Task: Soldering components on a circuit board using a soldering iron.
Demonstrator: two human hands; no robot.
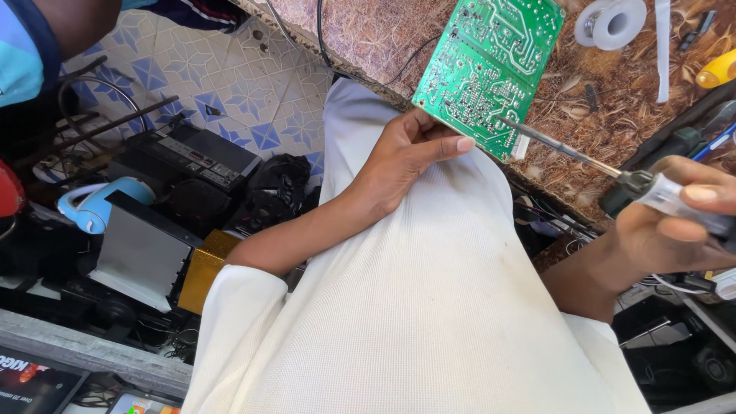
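My left hand (414, 153) grips the near corner of a green circuit board (491, 65), solder side up, tilted over the edge of a brown patterned worktop (613, 107). My right hand (678, 222) holds a soldering iron (583, 157) by its clear handle. Its thin metal tip rests against the board's lower right edge, beside a small white connector (521, 146). My white garment (414, 307) fills the lower middle of the view.
A spool of solder wire (611, 23) lies on the worktop beyond the board, with a yellow tool handle (717, 70) at the right edge. Left of me, on a blue-and-white tiled floor (207, 69), stand black electronic units, a light blue kettle (96, 205) and a gold box (203, 268).
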